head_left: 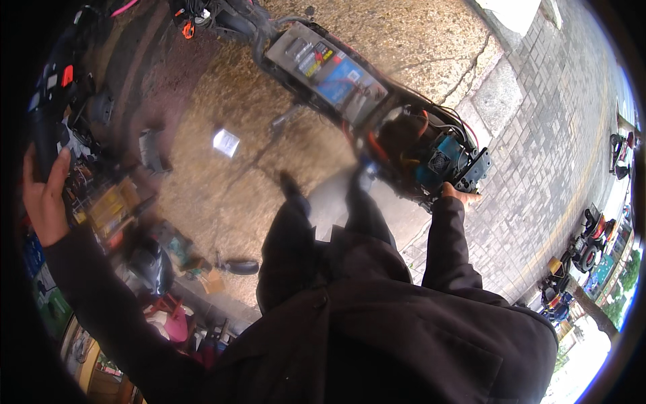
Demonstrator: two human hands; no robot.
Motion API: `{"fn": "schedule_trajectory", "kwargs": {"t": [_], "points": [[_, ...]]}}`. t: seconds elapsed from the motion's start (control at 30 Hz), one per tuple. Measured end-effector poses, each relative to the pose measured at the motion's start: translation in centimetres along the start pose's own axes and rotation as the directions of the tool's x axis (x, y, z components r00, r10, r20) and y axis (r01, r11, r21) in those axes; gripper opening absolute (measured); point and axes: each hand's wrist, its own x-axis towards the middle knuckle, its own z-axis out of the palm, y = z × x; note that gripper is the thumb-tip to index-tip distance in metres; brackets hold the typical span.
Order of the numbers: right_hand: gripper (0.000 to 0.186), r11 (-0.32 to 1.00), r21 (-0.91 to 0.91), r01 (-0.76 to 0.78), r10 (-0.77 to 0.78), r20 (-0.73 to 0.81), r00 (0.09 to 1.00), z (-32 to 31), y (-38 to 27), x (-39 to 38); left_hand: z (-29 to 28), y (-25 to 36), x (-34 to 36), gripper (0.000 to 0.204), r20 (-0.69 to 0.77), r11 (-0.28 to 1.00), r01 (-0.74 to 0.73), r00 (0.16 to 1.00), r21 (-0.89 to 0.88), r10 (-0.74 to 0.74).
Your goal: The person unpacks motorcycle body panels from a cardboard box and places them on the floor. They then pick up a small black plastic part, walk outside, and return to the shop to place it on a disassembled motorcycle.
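I stand over a stripped electric scooter frame (377, 114) lying across the pavement, its long battery pack (326, 71) exposed on top. My right hand (459, 195) grips the black bracket (474, 172) at the frame's rear end, next to a blue module (441, 158) and orange wiring. My left hand (44, 198) reaches far to the left, fingers spread, touching a dark object (47, 145) among cluttered parts; what it touches is blurred. Both arms wear dark sleeves.
Tools, boxes and scooter parts crowd the left side (128, 222). A white scrap (226, 142) lies on the concrete. A pink item (176, 323) sits at lower left. Paved bricks run right, with parked scooters (589, 242) at the far right edge.
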Motion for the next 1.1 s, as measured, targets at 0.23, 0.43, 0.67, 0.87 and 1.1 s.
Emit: {"fn": "schedule_trajectory", "kwargs": {"t": [0.23,0.43,0.67,0.87,1.1], "points": [[0.118,0.999,0.047,0.024,-0.023,-0.030,0.999,0.7,-5.1,-5.1,-1.4,-4.1,8.6,0.058,0.007,0.986,-0.134,0.991,0.096,0.134],[0.114,0.997,0.077,0.024,-0.021,-0.040,0.999,1.8,-9.0,-10.1,-2.5,-7.1,13.4,0.054,0.030,0.980,-0.158,0.987,0.118,0.155],[0.109,0.992,0.082,0.092,-0.084,-0.093,0.992,3.9,-11.0,-14.0,-3.0,-9.7,15.6,0.045,-0.022,0.963,-0.173,0.983,0.207,0.181],[0.112,0.986,0.103,0.129,-0.115,-0.127,0.985,4.9,-10.4,-16.5,-3.5,-12.3,14.3,0.030,-0.050,0.975,-0.191,0.979,0.117,0.198],[0.114,0.988,0.096,0.121,-0.114,-0.082,0.990,5.7,-7.0,-18.4,-4.0,-14.7,9.1,0.039,-0.070,0.972,0.007,0.997,0.235,0.010]]}}
